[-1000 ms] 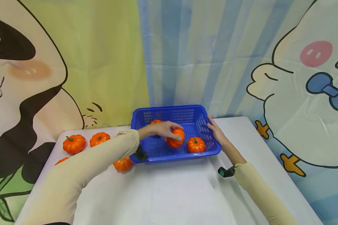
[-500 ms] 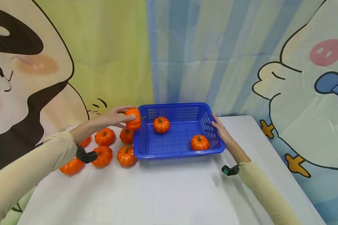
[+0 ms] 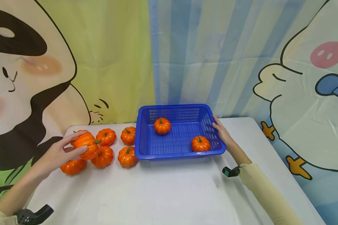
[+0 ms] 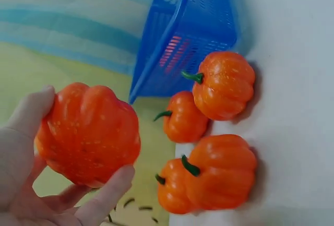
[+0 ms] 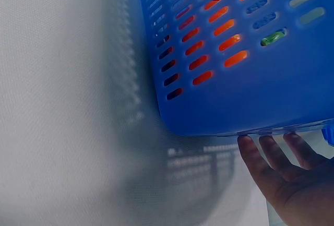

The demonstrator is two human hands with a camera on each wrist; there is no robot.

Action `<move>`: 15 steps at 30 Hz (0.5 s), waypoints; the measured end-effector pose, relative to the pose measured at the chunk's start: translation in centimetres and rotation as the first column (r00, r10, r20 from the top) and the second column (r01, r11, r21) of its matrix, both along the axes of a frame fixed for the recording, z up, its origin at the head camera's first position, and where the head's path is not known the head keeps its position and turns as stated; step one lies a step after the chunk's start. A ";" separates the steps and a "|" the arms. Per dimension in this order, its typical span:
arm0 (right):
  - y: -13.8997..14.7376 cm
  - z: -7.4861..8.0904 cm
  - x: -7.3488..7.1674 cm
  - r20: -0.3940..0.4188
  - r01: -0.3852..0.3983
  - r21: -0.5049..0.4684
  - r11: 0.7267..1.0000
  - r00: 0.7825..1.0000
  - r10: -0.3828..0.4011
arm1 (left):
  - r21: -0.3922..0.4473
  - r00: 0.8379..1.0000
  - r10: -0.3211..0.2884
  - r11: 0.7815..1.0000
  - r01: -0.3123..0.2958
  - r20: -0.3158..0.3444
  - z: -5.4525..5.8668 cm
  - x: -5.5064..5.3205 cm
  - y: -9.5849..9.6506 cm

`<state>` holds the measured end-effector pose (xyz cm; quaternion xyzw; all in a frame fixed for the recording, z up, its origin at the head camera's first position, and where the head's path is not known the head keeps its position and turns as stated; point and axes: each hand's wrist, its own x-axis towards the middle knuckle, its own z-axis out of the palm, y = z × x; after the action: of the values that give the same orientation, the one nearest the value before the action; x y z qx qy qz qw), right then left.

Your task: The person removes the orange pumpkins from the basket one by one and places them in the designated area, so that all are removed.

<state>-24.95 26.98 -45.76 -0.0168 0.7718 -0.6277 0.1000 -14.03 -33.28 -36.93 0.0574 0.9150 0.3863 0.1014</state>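
Observation:
My left hand [image 3: 57,154] holds a small orange pumpkin [image 3: 86,146] between thumb and fingers, raised over the left part of the table. Its green stem points right in the head view; in the left wrist view its ribbed side [image 4: 88,132] shows. Below and beside it stand several more pumpkins [image 3: 102,156]. A blue plastic basket [image 3: 180,155] sits in the middle with two pumpkins inside, one at the back left [image 3: 162,126] and one at the front right [image 3: 200,144]. Against the basket's right side rests my right hand [image 3: 224,135], its straight fingers [image 5: 276,155] touching the wall.
A white table [image 3: 163,193] bears everything. Behind it hangs a curtain [image 3: 186,56] with a panda and a chick printed on it. Two pumpkins [image 3: 128,157] stand close by the basket's left wall.
My left hand has lifted a pumpkin out of the basket and carried it left, over the pumpkins on the table. My right hand has stayed at the basket's right side.

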 end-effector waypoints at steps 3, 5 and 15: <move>0.0 0.0 -0.1 0.002 0.004 0.004 1.000 1.000 -0.004 | 0.012 0.998 0.068 0.998 -0.069 0.012 -1.4 1.6 -1.5; 0.0 0.0 0.0 0.004 0.003 0.011 1.000 1.000 -0.003 | 0.027 0.993 0.115 0.993 -0.115 0.025 -2.4 2.4 -2.3; 0.1 0.1 0.0 0.014 0.002 0.024 1.000 1.000 -0.003 | 0.200 0.977 0.212 0.957 -0.210 0.012 -5.8 5.1 -4.8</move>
<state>-24.90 27.07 -45.68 -0.0103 0.7786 -0.6186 0.1046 -8.92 -38.07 -42.77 -0.0288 0.8729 0.4845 0.0491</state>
